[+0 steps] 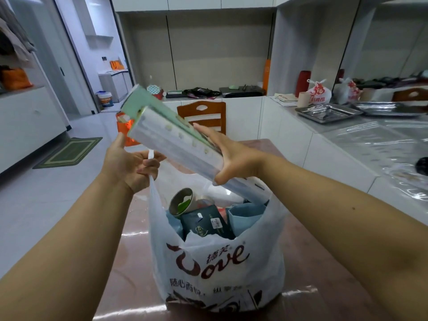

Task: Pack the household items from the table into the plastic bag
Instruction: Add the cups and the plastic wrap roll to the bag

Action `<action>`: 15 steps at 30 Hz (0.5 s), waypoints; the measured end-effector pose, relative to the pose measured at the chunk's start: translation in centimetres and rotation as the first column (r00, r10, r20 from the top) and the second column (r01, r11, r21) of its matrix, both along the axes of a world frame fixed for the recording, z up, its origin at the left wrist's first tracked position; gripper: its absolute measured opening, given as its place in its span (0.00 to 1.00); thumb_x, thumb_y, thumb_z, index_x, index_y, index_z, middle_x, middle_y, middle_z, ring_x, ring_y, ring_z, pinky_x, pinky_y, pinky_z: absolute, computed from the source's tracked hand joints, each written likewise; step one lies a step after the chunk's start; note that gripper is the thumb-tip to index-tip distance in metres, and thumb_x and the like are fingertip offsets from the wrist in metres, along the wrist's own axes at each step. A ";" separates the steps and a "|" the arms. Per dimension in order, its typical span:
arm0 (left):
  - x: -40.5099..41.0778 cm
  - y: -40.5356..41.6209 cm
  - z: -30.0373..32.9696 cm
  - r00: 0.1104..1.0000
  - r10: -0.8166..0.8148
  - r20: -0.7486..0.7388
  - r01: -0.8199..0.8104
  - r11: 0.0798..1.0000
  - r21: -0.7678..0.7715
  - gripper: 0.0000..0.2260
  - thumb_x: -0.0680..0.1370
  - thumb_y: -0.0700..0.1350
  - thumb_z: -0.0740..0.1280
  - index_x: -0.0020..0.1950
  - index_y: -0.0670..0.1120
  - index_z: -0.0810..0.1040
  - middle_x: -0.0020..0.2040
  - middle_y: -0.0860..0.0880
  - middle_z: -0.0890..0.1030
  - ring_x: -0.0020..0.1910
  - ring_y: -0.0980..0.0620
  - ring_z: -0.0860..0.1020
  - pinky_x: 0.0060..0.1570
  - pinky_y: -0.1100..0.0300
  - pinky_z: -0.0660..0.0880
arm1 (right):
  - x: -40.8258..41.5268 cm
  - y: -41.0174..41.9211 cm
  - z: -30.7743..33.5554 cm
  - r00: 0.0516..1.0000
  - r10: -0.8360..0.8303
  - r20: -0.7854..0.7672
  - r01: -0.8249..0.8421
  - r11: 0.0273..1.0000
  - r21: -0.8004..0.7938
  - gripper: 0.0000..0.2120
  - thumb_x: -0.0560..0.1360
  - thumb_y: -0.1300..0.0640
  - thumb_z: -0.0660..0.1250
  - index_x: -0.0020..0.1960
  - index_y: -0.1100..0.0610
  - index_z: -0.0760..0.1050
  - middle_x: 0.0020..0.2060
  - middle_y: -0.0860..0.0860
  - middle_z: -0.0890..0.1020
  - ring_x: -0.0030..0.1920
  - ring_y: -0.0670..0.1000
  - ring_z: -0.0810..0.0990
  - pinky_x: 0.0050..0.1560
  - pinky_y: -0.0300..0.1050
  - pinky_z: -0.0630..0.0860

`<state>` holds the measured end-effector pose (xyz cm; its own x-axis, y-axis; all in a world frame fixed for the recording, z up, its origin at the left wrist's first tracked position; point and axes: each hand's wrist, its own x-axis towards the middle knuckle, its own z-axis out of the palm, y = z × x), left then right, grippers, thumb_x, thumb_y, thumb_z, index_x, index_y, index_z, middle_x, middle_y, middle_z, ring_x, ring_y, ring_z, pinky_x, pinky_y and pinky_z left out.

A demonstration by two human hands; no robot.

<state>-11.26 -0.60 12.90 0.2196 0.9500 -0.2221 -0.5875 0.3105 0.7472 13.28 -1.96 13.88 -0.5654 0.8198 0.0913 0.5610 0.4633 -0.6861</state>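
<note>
The white plastic bag [215,262] on the glossy reddish table [324,286] reads "Dove" in brown letters above Chinese text. The left hand [132,165] pinches the bag's handle closed-fisted. The right hand [229,156] grips a long pale-green cling-film dispenser roll [171,137], its lower end inside the bag's mouth.

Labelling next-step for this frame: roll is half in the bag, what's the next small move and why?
Probably slide the roll further down into the bag. The right hand holds it tilted, its lower end just inside the mouth, most of it sticking out. The left hand lifts a handle, keeping the mouth open. A cup and dark packet already fill the left, so aim right.
</note>
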 end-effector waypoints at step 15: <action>-1.4 -0.2 -0.5 0.999 -0.008 0.035 0.010 0.997 -0.071 0.31 0.75 0.67 0.56 0.67 0.46 0.75 0.49 0.42 0.84 0.21 0.55 0.64 0.16 0.69 0.66 | 0.6 -1.1 0.4 0.994 0.105 0.022 -0.098 0.972 -0.213 0.51 0.59 0.57 0.72 0.75 0.41 0.50 0.70 0.44 0.61 0.66 0.50 0.66 0.69 0.54 0.69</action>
